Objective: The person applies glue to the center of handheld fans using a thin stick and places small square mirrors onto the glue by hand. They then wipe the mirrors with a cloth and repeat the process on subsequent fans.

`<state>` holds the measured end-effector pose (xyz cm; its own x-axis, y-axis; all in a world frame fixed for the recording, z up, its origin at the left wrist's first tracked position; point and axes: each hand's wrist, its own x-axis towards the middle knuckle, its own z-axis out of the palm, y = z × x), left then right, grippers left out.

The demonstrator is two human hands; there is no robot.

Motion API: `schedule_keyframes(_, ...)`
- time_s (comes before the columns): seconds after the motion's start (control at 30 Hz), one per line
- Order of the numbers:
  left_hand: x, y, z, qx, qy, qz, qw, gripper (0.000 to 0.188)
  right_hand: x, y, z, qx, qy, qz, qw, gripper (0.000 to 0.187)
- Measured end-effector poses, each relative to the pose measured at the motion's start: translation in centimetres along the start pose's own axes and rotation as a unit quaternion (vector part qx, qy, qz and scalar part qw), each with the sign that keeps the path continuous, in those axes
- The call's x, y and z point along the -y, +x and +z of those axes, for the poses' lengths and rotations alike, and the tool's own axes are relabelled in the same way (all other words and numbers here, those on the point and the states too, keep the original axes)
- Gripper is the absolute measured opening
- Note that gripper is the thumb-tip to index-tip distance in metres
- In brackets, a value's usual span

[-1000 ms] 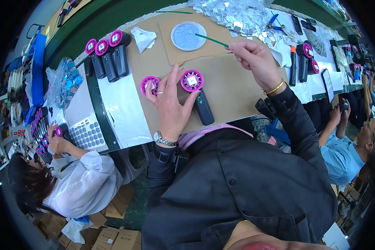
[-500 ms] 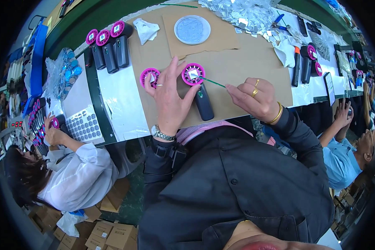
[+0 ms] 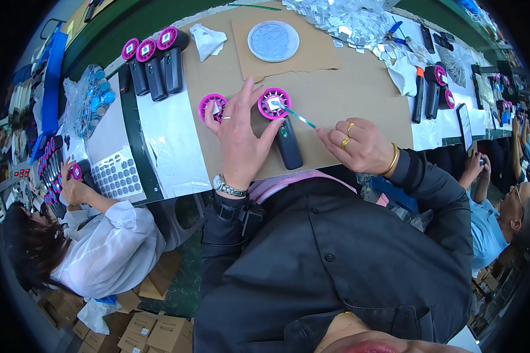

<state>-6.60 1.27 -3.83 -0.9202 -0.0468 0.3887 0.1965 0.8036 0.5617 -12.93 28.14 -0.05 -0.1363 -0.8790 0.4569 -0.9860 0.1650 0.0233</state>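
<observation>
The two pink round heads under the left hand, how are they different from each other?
The right pink head sits on a dark handle, and a thin green stick from the right hand reaches it. The left pink head shows no handle; the left hand partly covers it. Both have pale centres.

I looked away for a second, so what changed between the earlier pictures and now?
The right hand came back from near the grey dish toward the body, bringing the thin green stick; its tip now meets the pink round head of the dark device. The left hand stayed spread between both pink heads.
</observation>
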Motion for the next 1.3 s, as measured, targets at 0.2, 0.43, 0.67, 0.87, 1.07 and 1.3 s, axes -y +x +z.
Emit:
schedule_keyframes(0.2,0.0,0.1,0.0,0.002,-0.003,0.000,1.000,0.095,0.5,0.2,-0.1,-0.007,0.004,0.005,1.000,0.028)
schedule_keyframes(0.43,0.0,0.0,-0.1,-0.002,0.000,0.001,1.000,0.095,0.8,0.5,-0.4,-0.011,0.012,0.012,1.000,0.028)
schedule_keyframes(0.67,0.1,-0.1,0.0,-0.003,-0.002,0.002,1.000,0.096,0.8,0.0,-0.3,-0.024,0.010,0.014,1.000,0.027)
schedule_keyframes(0.87,-0.1,0.1,-0.1,0.005,0.000,0.002,1.000,0.095,0.4,-0.2,-0.4,-0.056,0.030,0.040,0.997,0.019)
schedule_keyframes(1.07,-0.2,0.2,-0.2,0.006,-0.003,0.003,1.000,0.096,1.0,0.0,0.2,-0.117,0.277,0.389,0.871,0.013)
schedule_keyframes(1.3,-0.3,0.1,-0.5,0.003,0.001,0.009,1.000,0.091,-2.5,1.0,0.5,-0.168,0.509,0.614,0.579,0.021)
